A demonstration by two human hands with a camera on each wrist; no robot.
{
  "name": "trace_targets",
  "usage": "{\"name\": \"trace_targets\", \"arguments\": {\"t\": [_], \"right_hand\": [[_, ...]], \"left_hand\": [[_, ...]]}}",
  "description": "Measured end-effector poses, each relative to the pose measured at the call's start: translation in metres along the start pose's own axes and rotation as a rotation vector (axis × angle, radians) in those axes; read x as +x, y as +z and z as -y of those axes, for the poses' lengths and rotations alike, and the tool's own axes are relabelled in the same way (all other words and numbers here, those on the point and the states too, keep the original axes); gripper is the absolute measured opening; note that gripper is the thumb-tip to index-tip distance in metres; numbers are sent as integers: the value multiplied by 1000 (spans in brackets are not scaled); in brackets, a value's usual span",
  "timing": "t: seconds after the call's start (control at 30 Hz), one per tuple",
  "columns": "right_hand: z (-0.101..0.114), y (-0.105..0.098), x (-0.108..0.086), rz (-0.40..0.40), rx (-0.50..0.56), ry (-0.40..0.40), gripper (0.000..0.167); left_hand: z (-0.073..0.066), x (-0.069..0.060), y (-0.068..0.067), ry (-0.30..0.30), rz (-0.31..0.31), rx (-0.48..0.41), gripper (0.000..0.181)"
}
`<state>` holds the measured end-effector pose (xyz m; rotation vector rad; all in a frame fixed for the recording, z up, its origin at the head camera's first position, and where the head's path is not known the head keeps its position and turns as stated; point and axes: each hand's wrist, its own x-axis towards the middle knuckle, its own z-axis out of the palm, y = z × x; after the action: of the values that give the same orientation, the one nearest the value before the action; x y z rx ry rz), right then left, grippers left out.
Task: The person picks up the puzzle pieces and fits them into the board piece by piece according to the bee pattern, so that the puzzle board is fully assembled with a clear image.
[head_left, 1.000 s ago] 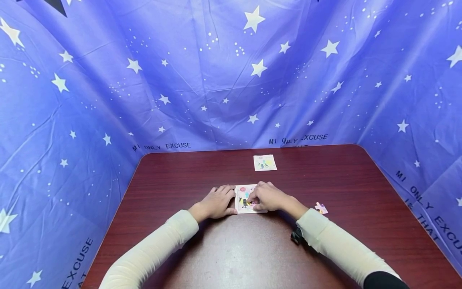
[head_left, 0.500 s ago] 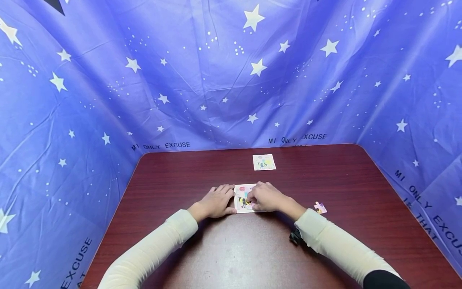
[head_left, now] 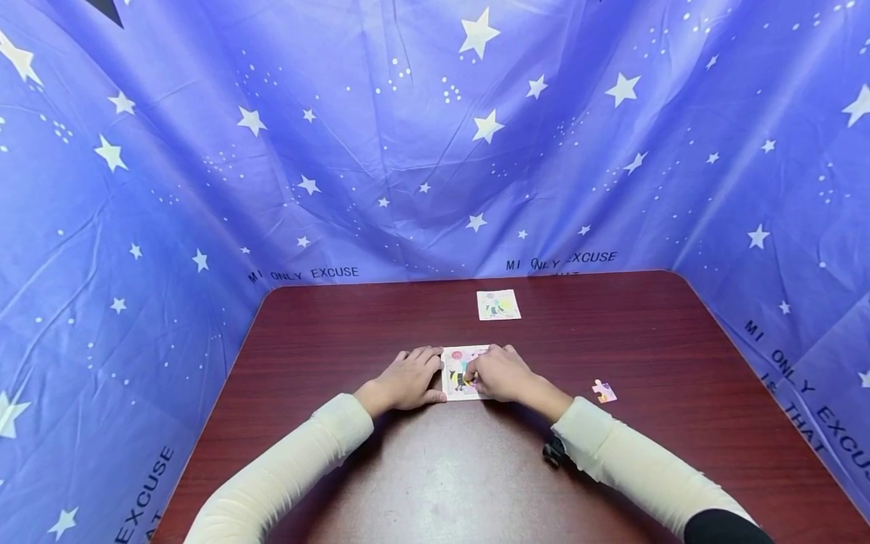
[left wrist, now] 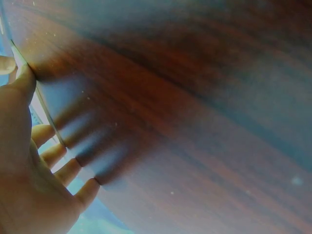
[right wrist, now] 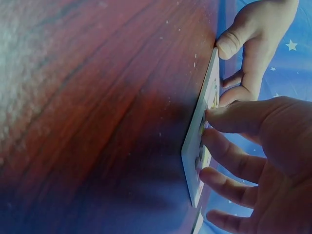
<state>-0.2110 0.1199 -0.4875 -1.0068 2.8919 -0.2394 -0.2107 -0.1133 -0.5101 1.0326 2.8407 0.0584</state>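
Note:
A square jigsaw puzzle (head_left: pixel 456 372) with a bee picture and a pale border lies flat on the table. My left hand (head_left: pixel 410 380) rests at its left side, fingers stretched and spread, with the fingertips and thumb touching the edge. Over the right part of the puzzle my right hand (head_left: pixel 508 375) is bent down, its thumb and index finger close together on a small puzzle piece that they mostly cover. In the right wrist view its fingertips touch the top of the puzzle board (right wrist: pixel 188 152), and that piece's outline is hard to make out.
A loose pink and purple puzzle piece (head_left: pixel 604 391) lies on the table to the right of my right hand. Farther back is a square card (head_left: pixel 498 305) with the same bee picture. Blue starry cloth (head_left: pixel 435 151) hangs around the brown table (head_left: pixel 435 476).
My right wrist and forearm have shifted slightly left and lower, while the fingertips stay at the same part of the puzzle. The left hand holds its place.

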Motion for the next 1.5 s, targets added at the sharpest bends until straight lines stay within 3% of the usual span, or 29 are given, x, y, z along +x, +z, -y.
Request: {"name": "trace_targets", "arguments": {"t": [0.5,0.9,1.13,1.5], "right_hand": [[-2,2,-2,-26,3,-11,14],[-15,5,-9,-39,60,-107,12],[-28,2,-18,-102,98,-155,15],[-53,-2,-32,-110,164,-190,21]], "left_hand": [[1,0,-1,-1,-10,-14,60],[0,0,-1,-1,0,-1,59],[1,1,0,2,3,2,61],[1,1,1,7,-4,0,61]]}}
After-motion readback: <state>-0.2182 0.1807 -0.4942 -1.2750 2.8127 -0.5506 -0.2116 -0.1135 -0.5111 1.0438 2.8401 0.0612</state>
